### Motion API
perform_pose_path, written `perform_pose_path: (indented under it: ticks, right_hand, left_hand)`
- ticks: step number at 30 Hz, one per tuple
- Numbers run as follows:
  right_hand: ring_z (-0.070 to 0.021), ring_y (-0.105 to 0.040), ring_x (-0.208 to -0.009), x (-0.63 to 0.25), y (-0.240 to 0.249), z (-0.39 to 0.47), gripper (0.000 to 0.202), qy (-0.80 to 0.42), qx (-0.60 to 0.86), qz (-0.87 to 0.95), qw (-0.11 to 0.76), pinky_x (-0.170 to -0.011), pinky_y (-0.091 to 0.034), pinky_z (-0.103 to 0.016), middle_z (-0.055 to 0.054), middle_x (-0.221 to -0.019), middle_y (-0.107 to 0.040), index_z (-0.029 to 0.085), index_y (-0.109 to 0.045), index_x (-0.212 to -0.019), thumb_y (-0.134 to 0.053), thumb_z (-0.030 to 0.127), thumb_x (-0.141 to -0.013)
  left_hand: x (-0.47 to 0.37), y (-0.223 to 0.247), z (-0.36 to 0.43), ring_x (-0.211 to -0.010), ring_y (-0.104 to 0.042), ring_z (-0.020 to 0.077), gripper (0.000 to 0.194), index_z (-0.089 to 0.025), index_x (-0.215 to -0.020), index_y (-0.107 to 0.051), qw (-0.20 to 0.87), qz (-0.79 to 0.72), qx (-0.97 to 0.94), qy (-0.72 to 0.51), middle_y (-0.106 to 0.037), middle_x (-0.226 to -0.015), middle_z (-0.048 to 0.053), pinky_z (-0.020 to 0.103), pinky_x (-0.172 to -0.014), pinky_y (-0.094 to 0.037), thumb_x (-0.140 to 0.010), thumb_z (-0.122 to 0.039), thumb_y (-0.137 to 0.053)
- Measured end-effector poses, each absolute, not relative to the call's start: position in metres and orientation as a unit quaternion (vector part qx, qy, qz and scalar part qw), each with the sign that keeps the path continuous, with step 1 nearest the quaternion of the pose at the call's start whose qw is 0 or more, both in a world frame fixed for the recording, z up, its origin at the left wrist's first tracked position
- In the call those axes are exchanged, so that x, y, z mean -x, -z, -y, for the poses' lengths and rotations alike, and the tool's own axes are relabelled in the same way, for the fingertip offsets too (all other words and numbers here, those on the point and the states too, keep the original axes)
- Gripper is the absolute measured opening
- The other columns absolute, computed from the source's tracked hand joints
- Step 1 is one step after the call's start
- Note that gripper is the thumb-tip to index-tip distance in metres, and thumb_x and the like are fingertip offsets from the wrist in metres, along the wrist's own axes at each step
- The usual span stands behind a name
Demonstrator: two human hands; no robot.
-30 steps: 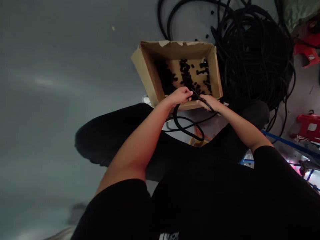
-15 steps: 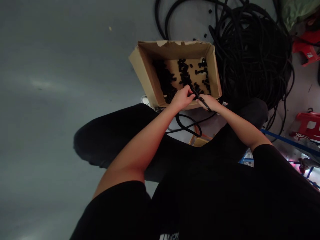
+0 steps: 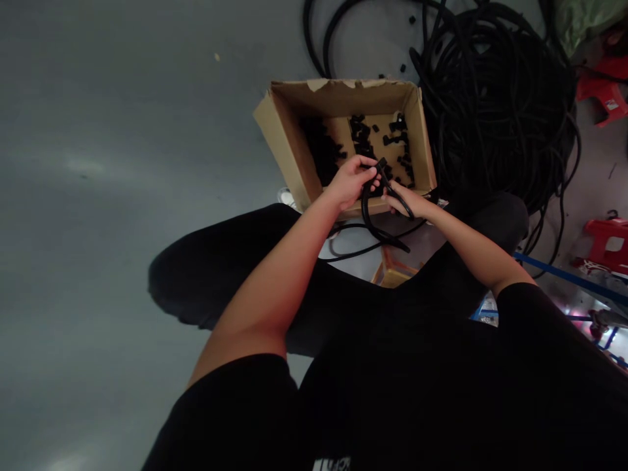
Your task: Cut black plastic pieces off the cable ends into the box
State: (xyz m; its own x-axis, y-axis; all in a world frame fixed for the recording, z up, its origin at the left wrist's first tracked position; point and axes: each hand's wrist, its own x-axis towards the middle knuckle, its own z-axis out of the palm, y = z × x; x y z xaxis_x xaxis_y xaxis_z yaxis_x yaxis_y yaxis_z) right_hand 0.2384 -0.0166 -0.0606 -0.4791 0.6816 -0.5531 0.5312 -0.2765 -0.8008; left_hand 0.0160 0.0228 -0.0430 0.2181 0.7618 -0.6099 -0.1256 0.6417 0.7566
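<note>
My left hand (image 3: 349,183) is closed on a black hose (image 3: 366,208), pinched near its end over the front edge of a cardboard box (image 3: 293,154). From there the hose bends down toward my lap. Closed around the dark handles of what look like scissors (image 3: 403,205), my right hand (image 3: 409,199) is just right of the left one. The blades lie close to the hose end; dark on dark, I cannot tell whether they touch it. Many short black pieces (image 3: 321,150) lie inside the box, partly hidden by my hands.
A big tangled coil of black hose (image 3: 505,111) lies on the floor right of the box. Red plastic stools (image 3: 608,245) stand at the far right, near a blue bar (image 3: 574,271). Below the box, between my legs, is a yellowish wooden object (image 3: 392,271).
My left hand has turned and opened its grip somewhat, lifting the hose end up beside the blades. The hose loop below has shifted right. My right hand stays nearly in place.
</note>
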Motion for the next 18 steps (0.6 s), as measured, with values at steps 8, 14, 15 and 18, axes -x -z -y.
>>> perform_pose_path:
  ticks: [8,14,15,18]
  right_hand:
    - [-0.0340,-0.080,-0.118,-0.244,0.056,0.011,0.045,-0.525,0.513,0.678,0.034,-0.118,-0.066,-0.055,-0.013,-0.129,-0.082,0.023,-0.064,-0.142,-0.067,0.055,-0.111]
    - [-0.0355,-0.083,-0.114,-0.240,0.032,0.012,0.042,-0.488,0.558,0.671,-0.028,-0.112,-0.067,-0.051,-0.013,-0.124,-0.085,0.025,-0.068,-0.142,-0.061,0.057,-0.116]
    - [-0.0350,-0.083,-0.111,-0.239,0.029,0.011,0.042,-0.488,0.562,0.668,-0.032,-0.110,-0.067,-0.050,-0.013,-0.121,-0.085,0.024,-0.067,-0.140,-0.061,0.058,-0.116]
    - [-0.0342,-0.081,-0.105,-0.239,0.026,0.008,0.042,-0.490,0.566,0.662,-0.039,-0.108,-0.066,-0.050,-0.011,-0.112,-0.083,0.024,-0.066,-0.136,-0.062,0.060,-0.116]
  left_hand:
    - [-0.016,0.051,-0.016,-0.070,-0.080,0.0146,0.046,-0.021,-0.097,-0.061,0.711,-0.553,-0.321,-0.293,-0.076,-0.075,-0.002,0.023,-0.072,-0.062,-0.095,-0.010,-0.105]
    - [-0.017,0.048,-0.016,-0.066,-0.076,0.0128,0.044,-0.019,-0.094,-0.064,0.707,-0.552,-0.333,-0.289,-0.078,-0.077,0.000,0.022,-0.068,-0.060,-0.090,-0.006,-0.106]
    - [-0.018,0.047,-0.016,-0.066,-0.075,0.0125,0.044,-0.019,-0.095,-0.064,0.706,-0.554,-0.334,-0.290,-0.077,-0.076,-0.001,0.021,-0.066,-0.058,-0.089,-0.003,-0.104]
    - [-0.019,0.046,-0.015,-0.063,-0.071,0.0117,0.041,-0.021,-0.095,-0.062,0.697,-0.558,-0.340,-0.294,-0.072,-0.073,-0.005,0.019,-0.061,-0.052,-0.087,0.003,-0.094]
